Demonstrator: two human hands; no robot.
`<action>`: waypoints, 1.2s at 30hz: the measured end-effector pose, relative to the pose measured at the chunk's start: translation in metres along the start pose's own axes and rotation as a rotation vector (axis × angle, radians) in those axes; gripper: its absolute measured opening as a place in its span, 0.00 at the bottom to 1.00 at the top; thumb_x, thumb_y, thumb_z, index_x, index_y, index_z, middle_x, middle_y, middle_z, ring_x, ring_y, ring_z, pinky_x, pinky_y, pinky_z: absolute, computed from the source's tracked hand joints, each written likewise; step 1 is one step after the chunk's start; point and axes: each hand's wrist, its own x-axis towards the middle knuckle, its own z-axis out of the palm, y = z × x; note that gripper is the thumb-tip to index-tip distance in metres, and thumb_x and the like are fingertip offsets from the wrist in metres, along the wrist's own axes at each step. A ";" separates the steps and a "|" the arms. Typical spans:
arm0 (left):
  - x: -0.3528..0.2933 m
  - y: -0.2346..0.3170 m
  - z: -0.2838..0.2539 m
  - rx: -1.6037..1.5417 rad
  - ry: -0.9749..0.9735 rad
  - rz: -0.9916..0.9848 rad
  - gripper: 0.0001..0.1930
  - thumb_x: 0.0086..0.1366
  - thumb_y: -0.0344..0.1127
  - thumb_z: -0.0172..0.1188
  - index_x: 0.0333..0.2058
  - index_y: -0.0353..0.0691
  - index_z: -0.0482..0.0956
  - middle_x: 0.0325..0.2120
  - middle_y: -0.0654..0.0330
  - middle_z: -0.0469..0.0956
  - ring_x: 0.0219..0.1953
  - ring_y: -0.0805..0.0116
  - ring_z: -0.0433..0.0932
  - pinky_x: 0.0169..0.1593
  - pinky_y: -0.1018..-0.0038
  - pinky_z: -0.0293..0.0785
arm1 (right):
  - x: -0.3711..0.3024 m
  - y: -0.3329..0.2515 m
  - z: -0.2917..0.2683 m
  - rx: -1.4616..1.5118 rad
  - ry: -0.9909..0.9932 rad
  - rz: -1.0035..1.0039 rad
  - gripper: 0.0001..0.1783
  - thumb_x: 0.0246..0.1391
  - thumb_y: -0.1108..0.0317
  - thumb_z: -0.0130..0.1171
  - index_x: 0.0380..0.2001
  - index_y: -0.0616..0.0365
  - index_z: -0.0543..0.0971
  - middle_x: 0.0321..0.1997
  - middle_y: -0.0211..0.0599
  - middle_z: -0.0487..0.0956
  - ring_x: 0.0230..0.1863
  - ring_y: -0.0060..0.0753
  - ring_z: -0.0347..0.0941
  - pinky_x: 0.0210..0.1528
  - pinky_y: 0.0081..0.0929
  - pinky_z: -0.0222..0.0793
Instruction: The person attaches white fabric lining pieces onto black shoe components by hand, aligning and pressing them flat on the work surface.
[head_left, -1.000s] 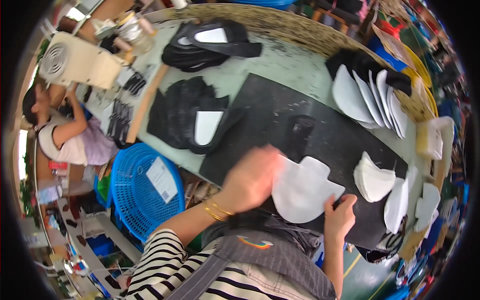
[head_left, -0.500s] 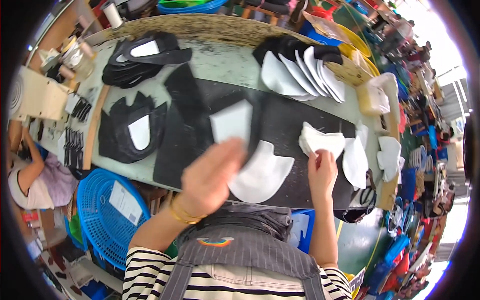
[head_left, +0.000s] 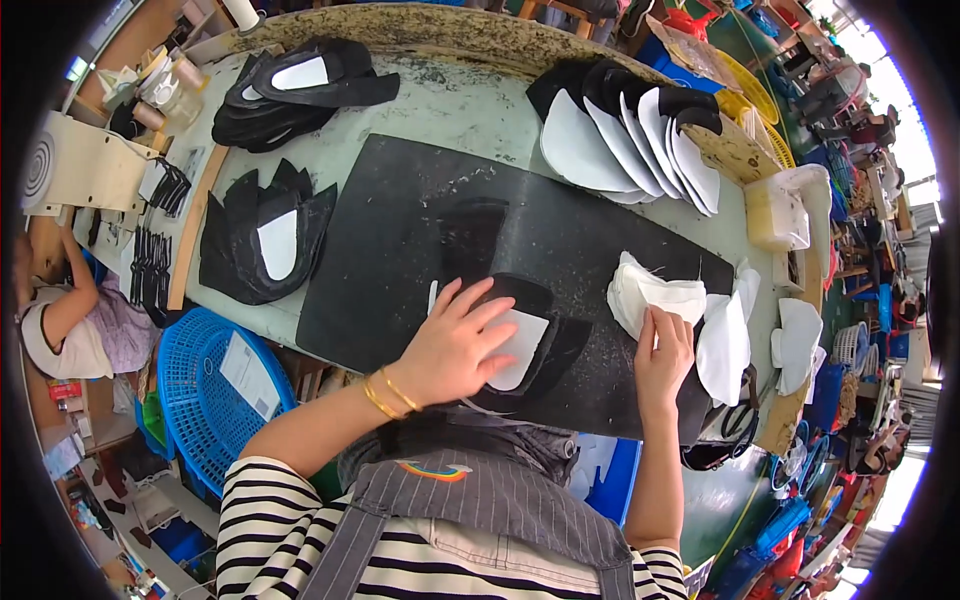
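Observation:
My left hand (head_left: pixel 462 340) lies with spread fingers on a black shoe-upper piece (head_left: pixel 535 300) that has a white patch (head_left: pixel 520 352) at its middle. The black piece rests on the dark board near the front edge, and a thin white edge shows beside my fingers. At the right of the board, my right hand (head_left: pixel 663 360) pinches the edge of the top of a stack of white fabric pieces (head_left: pixel 640 295). Further right, more white curved pieces (head_left: pixel 722 350) lie next to that stack.
Black uppers are piled at the left (head_left: pixel 280 100) and below that (head_left: pixel 265 235). White-lined black pieces (head_left: pixel 590 150) fan out at the far right. A blue basket (head_left: pixel 215 400) stands left of the table; a yellowish block (head_left: pixel 775 215) sits at its right edge.
My left hand has brought the black piece down onto the board, over the white piece that lay there, and its fingers have spread. My right hand stays at the white stack.

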 end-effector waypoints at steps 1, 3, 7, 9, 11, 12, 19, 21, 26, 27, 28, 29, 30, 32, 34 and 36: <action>0.002 -0.004 -0.001 0.067 -0.016 0.023 0.18 0.52 0.44 0.65 0.37 0.38 0.76 0.46 0.56 0.73 0.54 0.52 0.66 0.55 0.54 0.60 | -0.001 0.004 -0.001 0.005 0.004 0.001 0.06 0.52 0.75 0.57 0.34 0.62 0.79 0.30 0.37 0.77 0.31 0.40 0.70 0.35 0.33 0.67; 0.003 0.004 -0.005 0.087 -0.032 0.026 0.19 0.51 0.42 0.66 0.39 0.39 0.75 0.46 0.56 0.72 0.54 0.52 0.66 0.56 0.57 0.61 | -0.002 0.015 -0.006 0.315 0.021 0.402 0.05 0.52 0.76 0.56 0.33 0.63 0.78 0.29 0.37 0.76 0.30 0.38 0.70 0.34 0.31 0.66; 0.027 0.066 -0.001 -0.718 0.027 -0.276 0.18 0.59 0.33 0.61 0.46 0.35 0.71 0.44 0.53 0.74 0.46 0.58 0.75 0.49 0.67 0.72 | 0.000 -0.062 -0.047 0.225 0.189 -0.103 0.07 0.46 0.82 0.59 0.32 0.65 0.79 0.30 0.40 0.77 0.29 0.34 0.72 0.31 0.26 0.68; 0.041 0.081 0.012 -1.133 0.078 -0.367 0.16 0.63 0.31 0.57 0.48 0.32 0.70 0.42 0.53 0.76 0.43 0.67 0.78 0.45 0.72 0.74 | -0.009 -0.092 -0.042 0.573 0.051 0.057 0.09 0.44 0.83 0.60 0.32 0.65 0.78 0.30 0.40 0.77 0.29 0.28 0.73 0.29 0.22 0.68; 0.047 0.087 0.011 -1.145 0.132 -0.433 0.14 0.64 0.31 0.56 0.46 0.32 0.71 0.36 0.54 0.78 0.41 0.74 0.78 0.43 0.77 0.75 | -0.010 -0.090 -0.046 0.703 -0.027 0.257 0.08 0.46 0.84 0.57 0.32 0.65 0.78 0.28 0.35 0.77 0.29 0.21 0.72 0.29 0.17 0.66; 0.052 0.086 0.011 -1.058 0.127 -0.434 0.12 0.64 0.31 0.56 0.44 0.32 0.72 0.33 0.56 0.79 0.38 0.74 0.79 0.41 0.78 0.75 | -0.006 -0.085 -0.047 0.894 -0.085 0.373 0.08 0.48 0.83 0.55 0.33 0.65 0.78 0.28 0.33 0.76 0.29 0.19 0.71 0.30 0.16 0.66; 0.080 0.084 0.027 -0.972 0.275 -0.282 0.09 0.65 0.31 0.54 0.41 0.32 0.74 0.25 0.58 0.79 0.26 0.77 0.78 0.28 0.79 0.71 | 0.015 -0.069 -0.049 1.152 -0.092 0.491 0.05 0.57 0.78 0.50 0.34 0.65 0.75 0.25 0.25 0.72 0.27 0.13 0.65 0.31 0.11 0.60; 0.085 0.083 0.025 -0.882 0.268 -0.254 0.09 0.66 0.30 0.52 0.41 0.32 0.74 0.23 0.58 0.78 0.25 0.77 0.77 0.27 0.81 0.70 | 0.020 -0.076 -0.055 1.077 -0.074 0.465 0.04 0.59 0.76 0.49 0.36 0.63 0.73 0.23 0.22 0.69 0.26 0.11 0.62 0.29 0.11 0.58; 0.081 0.072 0.023 -0.867 0.139 -0.366 0.10 0.67 0.31 0.49 0.41 0.32 0.74 0.21 0.58 0.78 0.26 0.79 0.77 0.28 0.79 0.71 | 0.018 -0.068 -0.040 1.256 -0.099 0.633 0.06 0.59 0.73 0.52 0.36 0.64 0.74 0.24 0.23 0.71 0.26 0.11 0.62 0.28 0.11 0.56; 0.080 0.070 0.027 -0.939 0.150 -0.401 0.10 0.67 0.31 0.48 0.41 0.31 0.74 0.23 0.58 0.79 0.28 0.78 0.78 0.31 0.79 0.73 | 0.018 -0.065 -0.037 1.423 -0.104 0.712 0.07 0.59 0.72 0.52 0.36 0.65 0.74 0.24 0.24 0.71 0.26 0.11 0.62 0.28 0.12 0.56; 0.080 0.066 0.030 -1.004 0.166 -0.439 0.10 0.68 0.31 0.48 0.40 0.30 0.75 0.25 0.59 0.79 0.31 0.78 0.79 0.33 0.79 0.75 | 0.018 -0.063 -0.032 1.422 -0.117 0.741 0.08 0.59 0.72 0.52 0.36 0.66 0.74 0.24 0.25 0.72 0.25 0.11 0.62 0.28 0.12 0.56; 0.080 0.062 0.036 -1.003 0.161 -0.446 0.10 0.68 0.31 0.48 0.40 0.30 0.75 0.25 0.59 0.79 0.31 0.78 0.79 0.33 0.79 0.75 | 0.021 -0.062 -0.030 1.423 -0.119 0.750 0.08 0.59 0.72 0.52 0.36 0.66 0.74 0.24 0.25 0.72 0.25 0.11 0.62 0.28 0.12 0.56; 0.079 0.059 0.042 -1.082 0.209 -0.459 0.10 0.68 0.31 0.48 0.39 0.29 0.75 0.25 0.58 0.80 0.30 0.76 0.80 0.33 0.79 0.74 | 0.025 -0.060 -0.029 1.327 -0.183 0.719 0.08 0.59 0.71 0.52 0.36 0.66 0.75 0.25 0.25 0.72 0.26 0.13 0.64 0.29 0.13 0.58; 0.081 0.057 0.039 -1.244 0.276 -0.481 0.10 0.67 0.31 0.49 0.38 0.28 0.75 0.27 0.57 0.80 0.31 0.74 0.81 0.33 0.80 0.74 | 0.031 -0.070 -0.031 1.027 -0.220 0.643 0.07 0.56 0.74 0.54 0.37 0.65 0.75 0.27 0.29 0.73 0.27 0.21 0.69 0.32 0.17 0.65; 0.079 0.054 0.037 -1.279 0.303 -0.515 0.10 0.67 0.30 0.49 0.38 0.28 0.75 0.27 0.57 0.80 0.31 0.73 0.81 0.34 0.80 0.75 | 0.026 -0.074 -0.032 0.737 -0.145 0.346 0.07 0.54 0.76 0.55 0.37 0.64 0.76 0.29 0.33 0.74 0.28 0.25 0.71 0.32 0.19 0.67; 0.080 0.052 0.032 -1.242 0.319 -0.552 0.09 0.67 0.30 0.49 0.36 0.28 0.75 0.27 0.57 0.80 0.31 0.74 0.81 0.35 0.80 0.76 | 0.024 -0.073 -0.027 0.461 -0.037 0.028 0.10 0.46 0.81 0.59 0.34 0.64 0.76 0.32 0.40 0.75 0.27 0.34 0.73 0.30 0.24 0.69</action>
